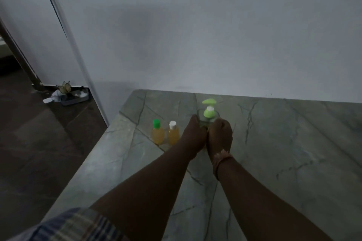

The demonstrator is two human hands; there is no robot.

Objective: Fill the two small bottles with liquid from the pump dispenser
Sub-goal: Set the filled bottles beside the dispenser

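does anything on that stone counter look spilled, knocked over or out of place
Nothing stands out. The green-capped small bottle and white-capped small bottle stand upright, capped, holding amber liquid. Both hands, left and right, grip the clear green-topped pump dispenser. No spill shows on the counter.

Both hands [195, 133] [220, 134] curled, touching

dim room: grey veined counter [293, 143] against white wall [195, 35] (dark floor [39, 152]).

No readable text, label, brand or number shows on the pump dispenser [209, 112] or the 2 small bottles [165, 133].
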